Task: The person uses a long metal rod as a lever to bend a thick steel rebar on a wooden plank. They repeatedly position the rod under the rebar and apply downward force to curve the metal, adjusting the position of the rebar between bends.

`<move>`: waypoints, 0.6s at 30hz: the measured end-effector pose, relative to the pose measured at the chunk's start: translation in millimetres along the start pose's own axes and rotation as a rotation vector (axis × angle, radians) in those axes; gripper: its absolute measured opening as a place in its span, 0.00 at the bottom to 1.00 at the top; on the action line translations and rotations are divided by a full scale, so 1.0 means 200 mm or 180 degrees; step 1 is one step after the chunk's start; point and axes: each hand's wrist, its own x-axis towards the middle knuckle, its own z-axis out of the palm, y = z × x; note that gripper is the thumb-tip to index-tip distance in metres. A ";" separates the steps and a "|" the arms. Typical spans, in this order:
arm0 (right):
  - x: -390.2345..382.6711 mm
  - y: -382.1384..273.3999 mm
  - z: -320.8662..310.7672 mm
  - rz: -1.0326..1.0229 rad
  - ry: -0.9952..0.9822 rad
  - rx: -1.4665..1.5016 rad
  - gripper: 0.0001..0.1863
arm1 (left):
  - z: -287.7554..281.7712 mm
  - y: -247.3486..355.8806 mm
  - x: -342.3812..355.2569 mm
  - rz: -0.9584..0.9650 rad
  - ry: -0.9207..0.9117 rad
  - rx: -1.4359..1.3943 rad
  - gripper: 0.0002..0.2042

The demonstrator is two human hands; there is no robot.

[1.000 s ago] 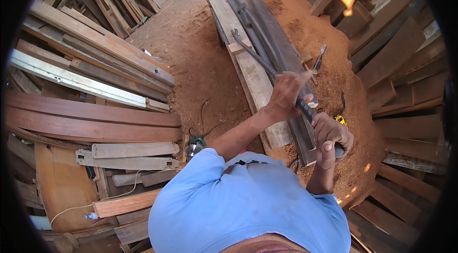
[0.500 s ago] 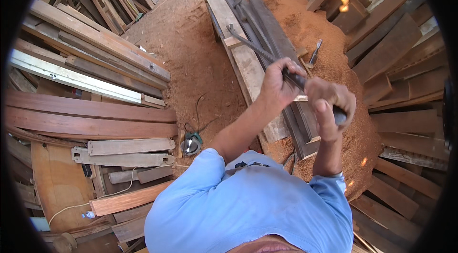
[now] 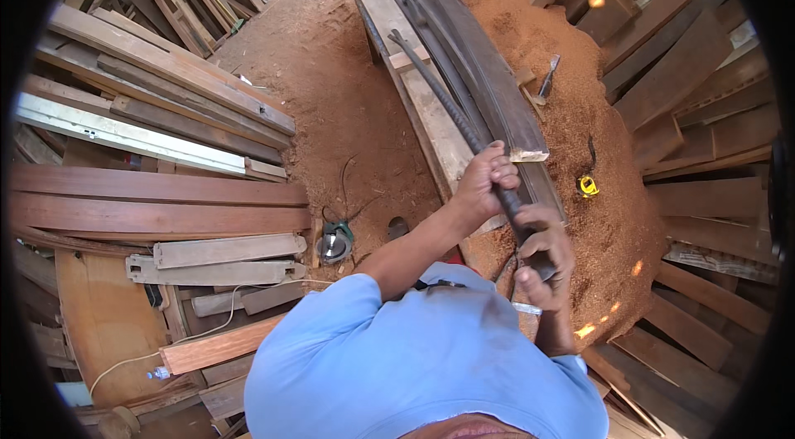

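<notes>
A long dark steel bar (image 3: 454, 108) with a forked tip and a ribbed shaft slants across the bench toward me. My left hand (image 3: 489, 184) is closed round its thicker, smooth lower part. Closer to my body, my right hand (image 3: 545, 255) grips the butt end, its thumb and fingers curled about it. The bar's forked end lies over a small wood block on a pale plank (image 3: 373, 0). Beside the bar, dark grooved boards (image 3: 484, 50) lie lengthwise; the cut end of one shows just right of my left hand.
Sawdust is heaped (image 3: 613, 257) right of the bench, with a yellow tape measure (image 3: 587, 185) and a chisel-like tool (image 3: 548, 77) there. A circular saw (image 3: 334, 244) rests on the ground at left, near a cord. Stacked timber (image 3: 157, 199) lines both sides.
Both hands have drawn the bar down toward my body, and its shaft now points more steeply away. The tape measure and the dark board's cut end have come into sight.
</notes>
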 end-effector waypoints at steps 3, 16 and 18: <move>0.08 0.03 -0.09 -0.0279 -0.0329 -0.0742 0.18 | 0.05 -0.03 0.06 0.0079 0.0127 -0.0029 0.09; 0.00 0.09 0.08 -0.0527 0.0883 0.0422 0.16 | 0.05 -0.06 0.05 0.0306 0.0328 0.0351 0.13; 0.01 0.05 0.02 -0.0176 0.0093 0.0503 0.16 | -0.01 -0.02 0.03 0.0113 0.0315 0.0227 0.14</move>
